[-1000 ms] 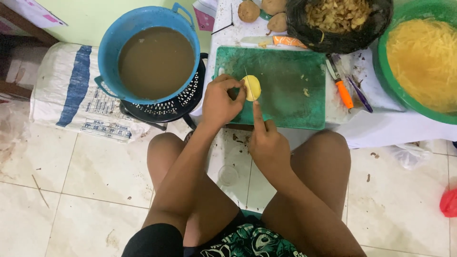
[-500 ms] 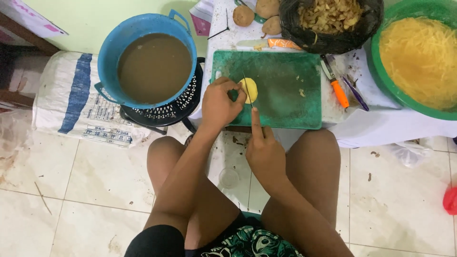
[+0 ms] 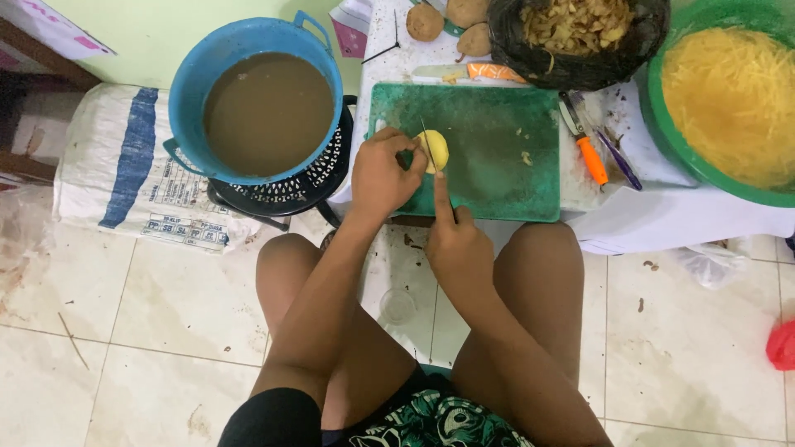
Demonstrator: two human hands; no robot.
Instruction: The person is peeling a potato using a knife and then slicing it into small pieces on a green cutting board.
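**Peeled potato being cut on green board**

Head view: the left hand [image 3: 383, 175] is curling over a peeled yellow potato [image 3: 436, 150], fingers closed on it & pinning it to the green cutting board [image 3: 497, 165]. The potato is sitting at the board's left side, near the counter's front-left corner. The right hand [image 3: 458, 248] is gripping a thin knife [image 3: 427, 142], index finger stretched along the blade's back; the blade is standing upright w/ its edge in the potato, just beside the left fingertips.

The board is lying on the white-covered counter [image 3: 662, 219], close to its front edge. Right of the board, an orange-handled peeler [image 3: 586, 149] & a purple-handled tool [image 3: 617, 161] are lying side by side. At the counter's right edge a green basin [image 3: 662, 136] is holding yellow shreds. Along the back edge, a black bag of peelings [image 3: 580, 37], unpeeled potatoes [image 3: 451, 21] & an orange-handled knife [image 3: 472, 73].

Left of the counter, a blue bucket [image 3: 186, 99] of brown water is resting on a black stool [image 3: 286, 192], beside a white sack [image 3: 116, 165] on the tiled floor [image 3: 166, 314].
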